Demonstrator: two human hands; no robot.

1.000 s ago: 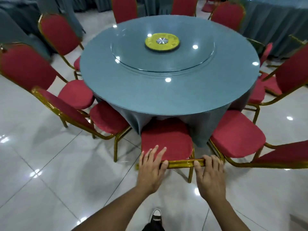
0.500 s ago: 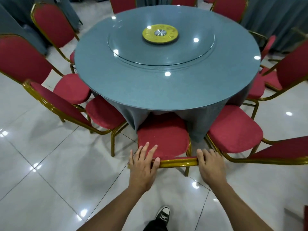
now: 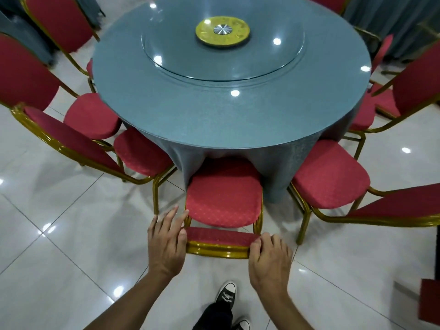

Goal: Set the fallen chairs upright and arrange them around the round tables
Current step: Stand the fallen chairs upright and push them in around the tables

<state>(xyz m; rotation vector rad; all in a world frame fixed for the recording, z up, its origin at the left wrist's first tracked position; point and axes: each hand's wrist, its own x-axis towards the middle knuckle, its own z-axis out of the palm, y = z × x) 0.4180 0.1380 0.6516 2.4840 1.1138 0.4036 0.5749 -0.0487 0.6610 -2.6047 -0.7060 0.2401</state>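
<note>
two hands on the chair (image 3: 223, 194) backrest top: left hand (image 3: 166, 241) flat w/ straight fingers at left end, right hand (image 3: 269, 256) curled over right end. seat dead ahead, front edge under round table (image 3: 228, 115); rail runs left-right, hands equally near.

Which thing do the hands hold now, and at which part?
The chair, by its backrest top: right hand curled over one end, left hand resting on the other.

Banquet hall: clothed round tables (image 3: 228, 115), banquet chairs (image 3: 329, 177).
</note>
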